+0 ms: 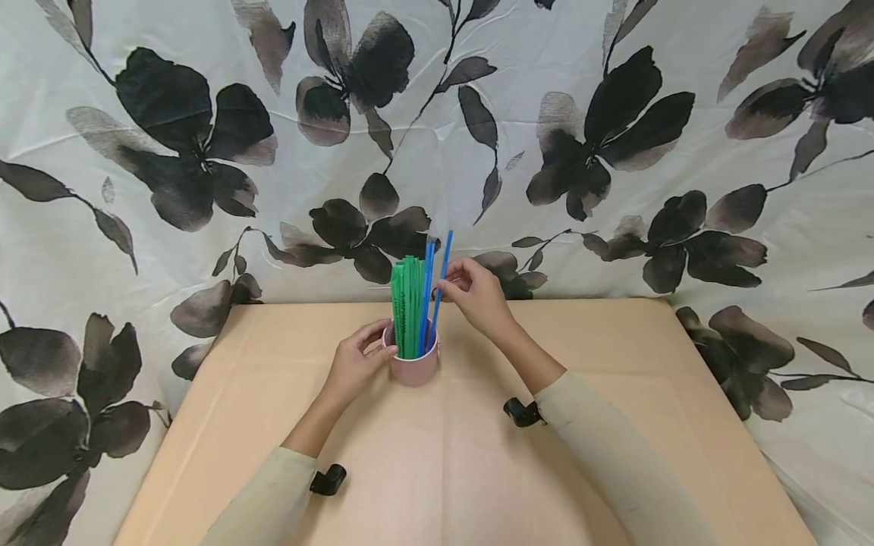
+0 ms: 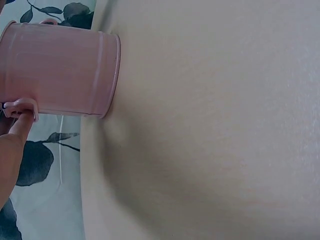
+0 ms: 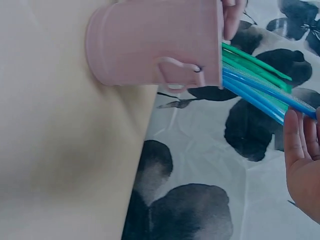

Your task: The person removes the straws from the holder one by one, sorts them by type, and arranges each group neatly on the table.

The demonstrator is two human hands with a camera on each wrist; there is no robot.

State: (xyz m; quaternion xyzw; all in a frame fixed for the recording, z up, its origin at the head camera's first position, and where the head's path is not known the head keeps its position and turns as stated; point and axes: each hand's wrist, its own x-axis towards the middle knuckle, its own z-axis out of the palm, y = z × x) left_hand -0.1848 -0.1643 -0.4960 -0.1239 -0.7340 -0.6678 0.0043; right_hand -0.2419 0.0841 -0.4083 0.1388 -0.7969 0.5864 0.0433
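A small pink metal bucket point(image 1: 414, 371) with side handles stands upright near the table's far edge. Inside it, green straw-like sticks point(image 1: 407, 303) fill the left part and a few blue straws point(image 1: 425, 299) lean at the right. My left hand point(image 1: 359, 356) holds the bucket by its left side, thumb near the rim; in the left wrist view a finger point(image 2: 22, 125) is at the handle. Above the rim, my right hand point(image 1: 474, 296) pinches one blue straw point(image 1: 442, 277) by its upper part, its lower end still inside the bucket.
A tan-covered table point(image 1: 437, 455) lies under both arms. Behind it and at its sides hangs a white cloth point(image 1: 437, 152) with dark printed flowers. Each wrist wears a small black camera, one on the left point(image 1: 329, 480) and one on the right point(image 1: 522, 412).
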